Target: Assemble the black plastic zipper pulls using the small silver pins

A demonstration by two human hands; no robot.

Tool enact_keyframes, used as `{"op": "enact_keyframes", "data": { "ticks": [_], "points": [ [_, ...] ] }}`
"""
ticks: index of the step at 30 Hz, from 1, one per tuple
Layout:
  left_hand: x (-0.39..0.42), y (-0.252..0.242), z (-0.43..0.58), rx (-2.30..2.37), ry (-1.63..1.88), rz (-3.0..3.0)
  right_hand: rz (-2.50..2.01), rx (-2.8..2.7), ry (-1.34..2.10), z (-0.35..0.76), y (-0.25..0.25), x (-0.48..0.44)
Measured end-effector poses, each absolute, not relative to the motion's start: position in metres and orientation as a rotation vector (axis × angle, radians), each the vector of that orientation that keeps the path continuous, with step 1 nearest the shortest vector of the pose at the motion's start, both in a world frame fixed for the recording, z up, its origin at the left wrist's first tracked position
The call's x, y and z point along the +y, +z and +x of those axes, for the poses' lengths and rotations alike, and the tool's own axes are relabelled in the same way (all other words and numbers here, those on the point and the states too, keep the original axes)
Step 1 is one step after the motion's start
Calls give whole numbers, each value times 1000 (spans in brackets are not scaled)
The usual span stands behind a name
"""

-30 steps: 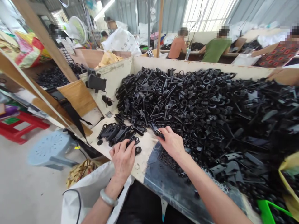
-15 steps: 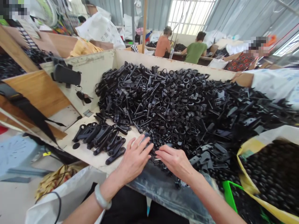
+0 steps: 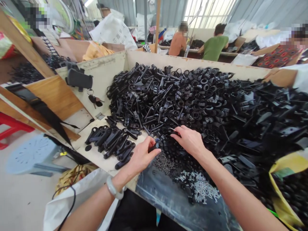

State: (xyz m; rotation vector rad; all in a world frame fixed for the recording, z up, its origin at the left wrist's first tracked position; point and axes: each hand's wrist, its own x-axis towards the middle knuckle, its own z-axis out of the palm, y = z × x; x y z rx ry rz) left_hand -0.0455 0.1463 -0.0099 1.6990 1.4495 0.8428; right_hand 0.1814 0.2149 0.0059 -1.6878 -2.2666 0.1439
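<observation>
Black plastic parts [image 3: 192, 102] lie heaped across the surface [image 3: 101, 158], filling it from the far wall to the right edge. The left hand [image 3: 141, 157] sits at the near edge of the heap, its fingers [image 3: 150, 148] pinched on a small black part [image 3: 154, 147]. The right hand [image 3: 190, 141] is just beside it, a little farther in, with thumb and forefinger closed on a thin pin [image 3: 173, 130] at the foot of the heap. Between and below the two hands a scatter of small metal pins [image 3: 197, 187] lies on a dark sheet [image 3: 168, 195] at the near edge. To the left of the left hand, a row of parts [image 3: 112, 142] lies side by side on the bare surface near the left edge, apart from the heap, with one small round disc [image 3: 88, 148] beside it. A bracelet [image 3: 113, 189] circles the left wrist. A black pouch [image 3: 78, 79] and keys [image 3: 95, 100] hang on the left wall. A yellow bag [image 3: 286, 179] of dark pieces stands at the near right corner. A blue stool [image 3: 31, 154] stands on the floor to the left, and other people [image 3: 214, 45] work at a bench beyond the far wall.
</observation>
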Motion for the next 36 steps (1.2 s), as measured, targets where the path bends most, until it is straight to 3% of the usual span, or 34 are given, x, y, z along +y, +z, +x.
{"op": "enact_keyframes", "data": {
  "ticks": [6, 13, 31, 36],
  "points": [
    [131, -8, -33, 1170, 909, 1072, -1707, -2152, 260, 189, 5, 194],
    [80, 13, -20, 888, 773, 642, -1181, -1779, 918, 168, -3, 99],
    [23, 2, -6, 945, 673, 965, -1216, -1957, 559, 180, -9, 16],
    [21, -7, -7, 953, 636, 1047, -1231, -1970, 612, 180, -6, 9]
  ]
}}
